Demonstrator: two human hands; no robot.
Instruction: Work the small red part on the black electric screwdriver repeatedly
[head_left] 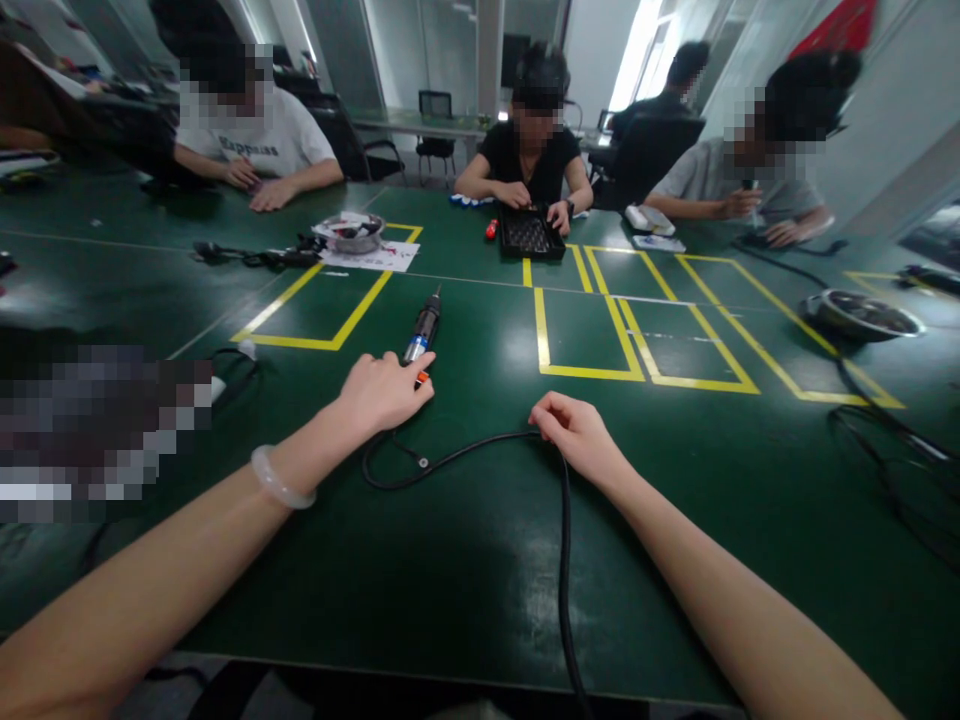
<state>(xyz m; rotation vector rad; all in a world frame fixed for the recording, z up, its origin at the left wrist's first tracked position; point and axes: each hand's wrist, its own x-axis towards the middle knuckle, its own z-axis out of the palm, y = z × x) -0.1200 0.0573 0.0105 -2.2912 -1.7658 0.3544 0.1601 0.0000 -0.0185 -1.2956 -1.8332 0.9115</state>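
Note:
An electric screwdriver (424,328) lies on the green table, its bit pointing away from me. My left hand (386,392) is closed over the rear part of its body; the fingers' undersides are hidden. A black cable (480,443) curves from beneath that hand, loops on the table and runs to my right hand (574,428). There my right fingers are pinched around the cable, which continues down over the near table edge. A small metal ring terminal (423,463) on a thin lead lies by the loop.
Yellow tape rectangles (592,374) mark the green table (465,570). Across it, a person handles a black tray (531,236); two others sit left and right. A clear bowl (355,234) stands far left, a metal bowl (862,315) and tangled cables (885,440) to the right.

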